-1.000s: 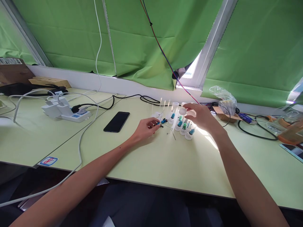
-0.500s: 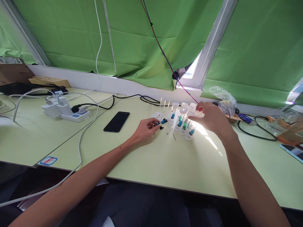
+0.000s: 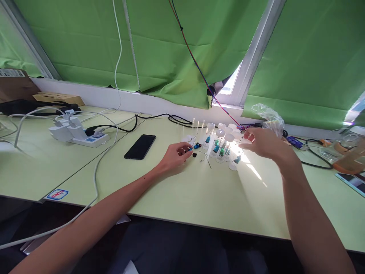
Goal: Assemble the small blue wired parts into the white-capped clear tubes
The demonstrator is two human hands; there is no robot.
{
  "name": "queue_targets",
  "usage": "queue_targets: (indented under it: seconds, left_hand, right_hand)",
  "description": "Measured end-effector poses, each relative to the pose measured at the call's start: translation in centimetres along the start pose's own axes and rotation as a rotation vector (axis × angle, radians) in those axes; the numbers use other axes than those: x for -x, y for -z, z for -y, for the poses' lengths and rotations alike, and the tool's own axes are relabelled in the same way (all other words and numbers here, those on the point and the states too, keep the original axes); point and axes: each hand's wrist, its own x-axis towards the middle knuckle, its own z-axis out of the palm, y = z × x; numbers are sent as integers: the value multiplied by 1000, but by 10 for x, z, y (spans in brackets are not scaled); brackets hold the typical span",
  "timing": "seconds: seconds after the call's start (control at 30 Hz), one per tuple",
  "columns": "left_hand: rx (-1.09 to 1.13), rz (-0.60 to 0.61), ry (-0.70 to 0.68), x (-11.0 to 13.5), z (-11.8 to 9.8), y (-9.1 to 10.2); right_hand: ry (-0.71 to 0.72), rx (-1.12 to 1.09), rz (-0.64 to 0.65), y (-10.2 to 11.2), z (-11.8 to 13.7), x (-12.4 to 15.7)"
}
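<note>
My left hand (image 3: pixel 177 155) rests on the table with its fingers curled. Its fingertips pinch a blue-hubbed needle (image 3: pixel 191 148), whose thin shaft points up. Right beside them are small blue and black pieces (image 3: pixel 197 145) and a lone black piece (image 3: pixel 194 155). My right hand (image 3: pixel 261 144) is closed around the top of a clear tube (image 3: pixel 233 166) with a blue-green needle inside; the tube leans toward the hand, its bottom at the table. Several white-capped clear tubes (image 3: pixel 220 146) stand left of it, holding blue or green needles.
Thin metal pieces (image 3: pixel 208 161) lie before the tubes. A black phone (image 3: pixel 140 147) and a white power strip (image 3: pixel 94 140) with cables are to the left. Behind my right hand sits a plastic bag (image 3: pixel 269 118). At far right are a bottle (image 3: pixel 350 152) and another phone (image 3: pixel 352 183).
My right hand has moved to the right, and the tube under it has shifted right and leans more. My left hand has stayed in place.
</note>
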Motion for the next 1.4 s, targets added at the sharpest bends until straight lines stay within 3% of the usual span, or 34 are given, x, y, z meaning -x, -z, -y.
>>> queue_targets:
  seconds: [0.37,0.5,0.6,0.7,0.93,1.4]
  left_hand:
    - [7,-4,9,1,2,-1]
    - [3,-11,24,0,3,-1]
    - [-2,-10,25,0,2,-1]
    - [-13,-5,17,0,1,-1]
    - [-19,-1,15,-1,-1,-3]
    - [-23,-2,11,0,-1,-3]
  right_hand:
    - [-18,65,-34,-3,-15,-7]
    - [8,40,-193,-3,-11,-7]
    - [151,-51,-326,-4,0,-9]
    - [333,-160,-334,-9,12,-12]
    - [384,-230,-194,-22,20,-15]
    - [341,-120,-26,-1,5,-2]
